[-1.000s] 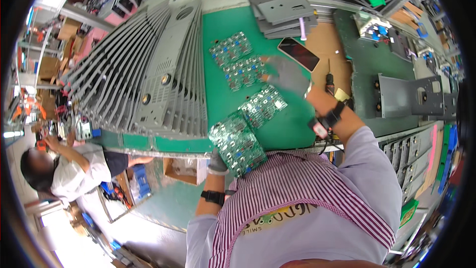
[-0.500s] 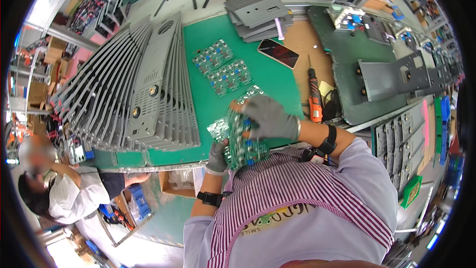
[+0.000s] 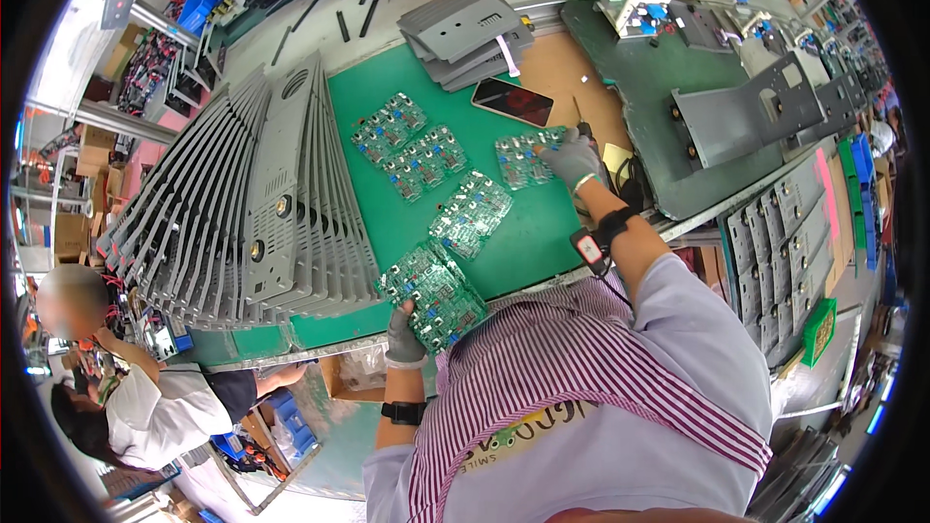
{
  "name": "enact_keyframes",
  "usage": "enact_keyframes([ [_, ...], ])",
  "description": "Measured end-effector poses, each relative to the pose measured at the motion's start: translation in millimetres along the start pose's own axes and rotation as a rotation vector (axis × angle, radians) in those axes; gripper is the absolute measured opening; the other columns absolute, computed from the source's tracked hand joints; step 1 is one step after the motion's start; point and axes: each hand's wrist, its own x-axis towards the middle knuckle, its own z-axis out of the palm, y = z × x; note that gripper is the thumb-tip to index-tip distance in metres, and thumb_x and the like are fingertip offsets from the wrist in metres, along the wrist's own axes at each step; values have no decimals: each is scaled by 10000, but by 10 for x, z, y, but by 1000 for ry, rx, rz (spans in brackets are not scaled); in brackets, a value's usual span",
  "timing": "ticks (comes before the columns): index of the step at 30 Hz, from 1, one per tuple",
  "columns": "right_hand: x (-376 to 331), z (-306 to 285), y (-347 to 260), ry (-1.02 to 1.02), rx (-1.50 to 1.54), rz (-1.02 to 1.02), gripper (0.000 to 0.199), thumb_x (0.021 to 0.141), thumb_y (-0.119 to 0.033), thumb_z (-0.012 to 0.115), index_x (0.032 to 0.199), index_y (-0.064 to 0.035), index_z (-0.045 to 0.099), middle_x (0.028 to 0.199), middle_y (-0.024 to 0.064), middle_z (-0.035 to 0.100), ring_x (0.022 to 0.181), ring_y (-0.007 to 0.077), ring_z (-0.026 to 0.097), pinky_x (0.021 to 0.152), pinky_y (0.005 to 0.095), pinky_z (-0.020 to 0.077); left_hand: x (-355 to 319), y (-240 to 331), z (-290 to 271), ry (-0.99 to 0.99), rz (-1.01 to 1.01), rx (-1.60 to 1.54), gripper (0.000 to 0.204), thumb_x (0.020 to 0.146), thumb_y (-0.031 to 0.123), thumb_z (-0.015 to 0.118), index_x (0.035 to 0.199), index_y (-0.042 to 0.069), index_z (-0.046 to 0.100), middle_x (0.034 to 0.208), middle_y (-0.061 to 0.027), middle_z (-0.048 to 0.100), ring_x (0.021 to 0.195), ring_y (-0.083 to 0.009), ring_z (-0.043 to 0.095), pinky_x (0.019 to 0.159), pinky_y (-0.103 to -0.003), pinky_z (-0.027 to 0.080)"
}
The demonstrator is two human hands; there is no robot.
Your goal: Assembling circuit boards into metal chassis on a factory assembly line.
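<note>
My gloved left hand [image 3: 404,337] grips a stack of green circuit boards [image 3: 434,292] at its left edge, at the near edge of the green mat [image 3: 538,247]. To the right, my gloved right hand [image 3: 573,161] has its fingers on the right edge of a single circuit board [image 3: 523,159], which is at the mat's surface. Between the hands another circuit board [image 3: 471,214] lies flat. Farther left lie two more, an upper board [image 3: 389,128] and a lower board [image 3: 426,163], close together.
Fanned grey metal panels [image 3: 291,194] fill the left of the bench. Behind the mat are stacked grey plates [image 3: 460,24] and a phone [image 3: 513,101]. A power screwdriver, partly behind my right hand, and a dark board [image 3: 697,189] are at the right. Another person [image 3: 160,397] is at lower left.
My right hand has moved from the stack to the far right with a circuit board. Another board now lies on the mat. The stack in my left hand has tilted flatter, and the view has shifted.
</note>
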Motion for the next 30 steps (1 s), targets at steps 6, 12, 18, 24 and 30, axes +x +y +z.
enact_keyframes([
  [6,-595,-41,-61,250,94,-601,708,747,-433,619,1263,-25,354,1248,197,402,1154,321,417,950,413,372,135,33,231,-14,-81,-47,619,725,306,671,1218,3,449,1132,-104,560,996,-225,569,839,-352,486],
  [12,-1544,196,-279,-15,-35,-1376,808,694,-446,649,1345,-109,309,1192,158,453,1107,315,434,943,420,362,341,-27,381,-227,-131,176,600,755,329,643,1218,5,440,1131,-92,545,996,-207,558,842,-337,478],
  [18,-1683,186,-146,-9,29,-1191,768,696,-467,646,1311,-114,349,1131,132,465,1074,304,445,911,408,366,489,-76,487,-346,-177,135,745,846,635,353,1334,74,319,1276,-95,452,1145,-241,476,944,-399,429],
  [24,-1681,37,87,152,327,-1094,780,659,-483,666,1282,-108,385,1121,140,469,1057,309,460,896,415,373,632,-266,28,-378,-330,170,602,896,499,379,1299,52,364,1238,-122,485,1099,-249,509,930,-409,436],
  [30,-1075,143,924,377,158,-747,733,636,-460,681,1233,-105,444,975,128,556,914,310,533,805,396,433,551,14,188,-164,-248,206,533,873,383,507,1267,39,404,1206,-112,513,1048,-254,540,880,-410,461],
])
